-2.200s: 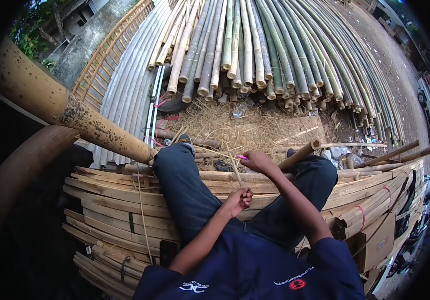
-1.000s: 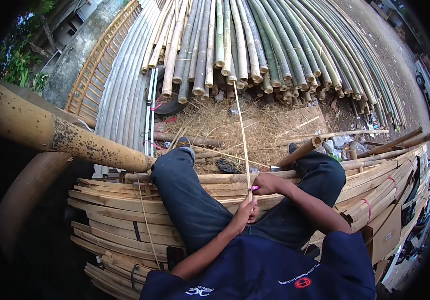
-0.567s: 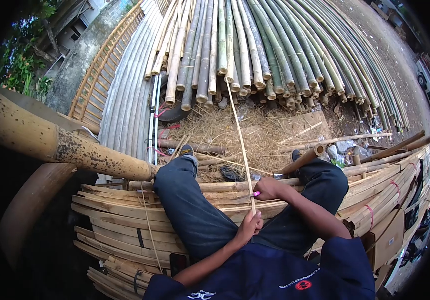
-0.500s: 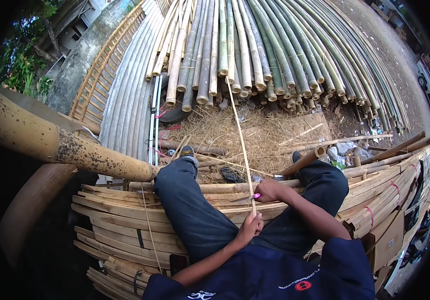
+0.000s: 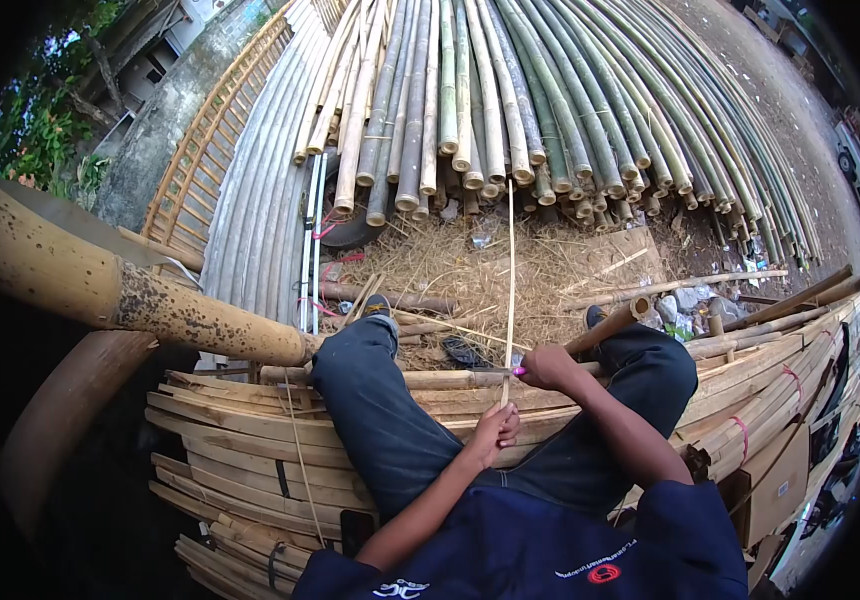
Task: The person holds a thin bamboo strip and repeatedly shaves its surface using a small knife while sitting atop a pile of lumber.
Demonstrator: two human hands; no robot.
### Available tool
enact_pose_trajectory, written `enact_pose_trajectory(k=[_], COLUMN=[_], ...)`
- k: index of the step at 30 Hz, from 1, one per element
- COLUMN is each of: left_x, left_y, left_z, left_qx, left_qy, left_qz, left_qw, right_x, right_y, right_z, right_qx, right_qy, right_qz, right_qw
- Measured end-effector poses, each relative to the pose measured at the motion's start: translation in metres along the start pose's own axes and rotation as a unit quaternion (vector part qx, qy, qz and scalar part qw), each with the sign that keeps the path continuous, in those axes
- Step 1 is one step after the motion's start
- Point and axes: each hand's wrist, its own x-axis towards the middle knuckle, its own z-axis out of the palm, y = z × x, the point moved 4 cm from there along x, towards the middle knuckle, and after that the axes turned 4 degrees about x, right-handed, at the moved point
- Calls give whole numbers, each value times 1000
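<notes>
A long, thin bamboo strip [image 5: 511, 270] runs away from my lap toward the bamboo poles. My left hand [image 5: 493, 432] is wrapped round its near end, between my thighs. Just beyond, my right hand [image 5: 548, 368] grips a knife [image 5: 496, 370] with a pink handle, fingers closed round the handle. The blade lies across the strip and appears to touch it. The strip's far tip reaches the pole ends.
Stacked bamboo poles [image 5: 470, 100] fill the far side. A thick bamboo pole [image 5: 180, 310] juts in from the left. Split bamboo slats [image 5: 240, 430] lie beneath me. Corrugated sheets [image 5: 260, 200] and a bamboo ladder [image 5: 215, 120] stand left; shavings [image 5: 440, 255] litter the ground.
My right hand and the knife have moved a little away from me along the strip. My left hand has shifted slightly left, and the strip's far end has swung right.
</notes>
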Motion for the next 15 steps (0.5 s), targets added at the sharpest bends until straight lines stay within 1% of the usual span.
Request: enact_pose_trajectory(k=[1,2,4,5,7,11,13,14,15], left_x=[1,1,1,2,0,0,-4,-6,-8], left_y=[-1,-2,-5,-5,-6,-6,-1,-1,-3], left_z=[-3,-6,-4,-4,-4,-5,3,7,12], left_qx=[-42,-41,-114,-113,-127,-124,-58,-57,-17], left_qy=[-5,-4,-32,-33,-14,-10,-16,-17,-13], left_qz=[-12,-11,-44,-46,-56,-37,10,11,19], left_qw=[999,999,992,992,990,992,998,998,1000], right_x=[0,1,3,4,1,1,4,4,4], right_y=[1,3,7,11,8,10,11,12,13], right_z=[2,9,25,31,35,30,25,24,22], right_qx=[-12,-11,-4,-3,4,16,-7,-8,-5], right_qy=[-5,-5,-30,-29,-77,-81,-44,-43,-39], right_qz=[5,4,-2,0,6,19,14,14,10], right_qw=[1000,1000,1000,1000,997,996,999,999,999])
